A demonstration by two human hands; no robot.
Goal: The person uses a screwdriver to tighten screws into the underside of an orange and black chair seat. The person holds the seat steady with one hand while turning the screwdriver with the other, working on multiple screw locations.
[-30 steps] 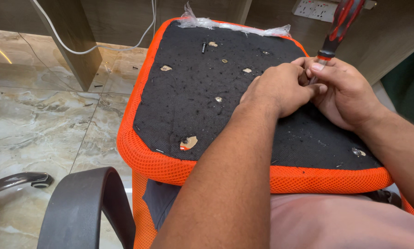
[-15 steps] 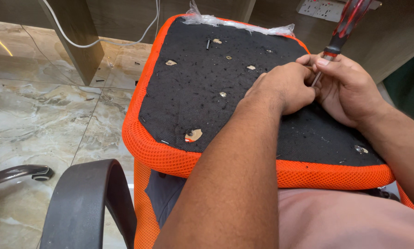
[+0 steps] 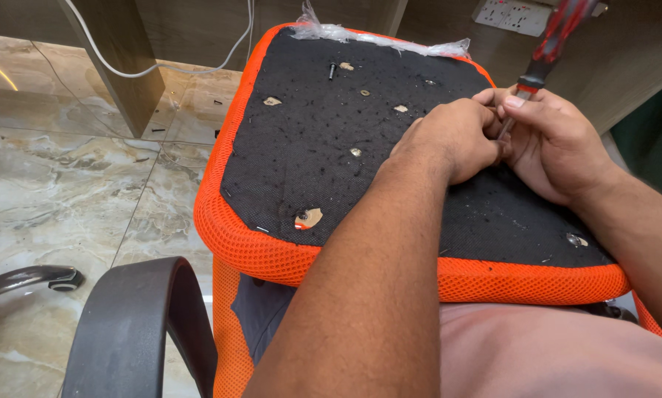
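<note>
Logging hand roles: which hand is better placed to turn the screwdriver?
Right, probably. The right hand already grips the screwdriver by its shaft; the left hand only steadies near the tip on the seat underside.

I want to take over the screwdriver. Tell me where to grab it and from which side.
Take the screwdriver by its red-and-black handle, from above and the far side. The handle stands tilted up, free above the right hand; the shaft below is closed in by both hands, the left hand over its tip on the black seat underside.
</note>
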